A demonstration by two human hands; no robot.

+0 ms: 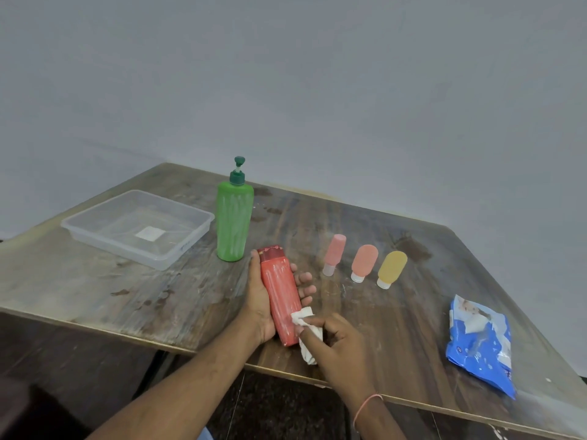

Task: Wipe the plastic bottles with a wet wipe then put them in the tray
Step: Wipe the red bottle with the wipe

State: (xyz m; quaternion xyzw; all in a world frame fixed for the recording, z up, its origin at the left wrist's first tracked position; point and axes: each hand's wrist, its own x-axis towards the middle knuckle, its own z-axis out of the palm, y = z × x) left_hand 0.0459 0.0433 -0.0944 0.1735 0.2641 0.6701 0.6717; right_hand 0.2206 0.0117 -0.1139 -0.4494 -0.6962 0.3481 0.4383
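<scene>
Red bottle [280,296] cradled in left hand [262,300], cap pointing away; right hand [336,341] fingers pinching wet wipe [306,328] against its base

No print is legible on the blue wipes packet [481,346] or bottles.

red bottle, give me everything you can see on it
The red bottle looks like opaque plastic with a darker red cap at its far end and whitish streaks on its body. It lies tilted in the left hand, fingers curled round it, above the table's near edge. The right hand presses a white wet wipe against its lower part.
</scene>
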